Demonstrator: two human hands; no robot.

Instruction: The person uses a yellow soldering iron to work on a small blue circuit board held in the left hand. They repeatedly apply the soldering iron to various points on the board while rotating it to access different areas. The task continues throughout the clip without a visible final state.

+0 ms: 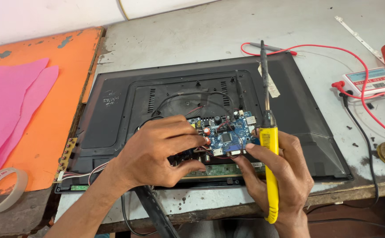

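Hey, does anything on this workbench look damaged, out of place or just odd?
Yes: the orange board at left has chipped, flaking paint. The grey bench is stained, and the blue circuit board sits loose on the black panel.

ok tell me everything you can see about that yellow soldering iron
The soldering iron has a bright yellow plastic handle with a slotted vent near its top, then a dark, scorched metal shaft running up to a thin tip. It stands nearly upright, tip pointing away over the black monitor back panel. The right hand grips the handle mid-length, thumb across it, beside the blue circuit board. Its butt end hangs past the table edge.
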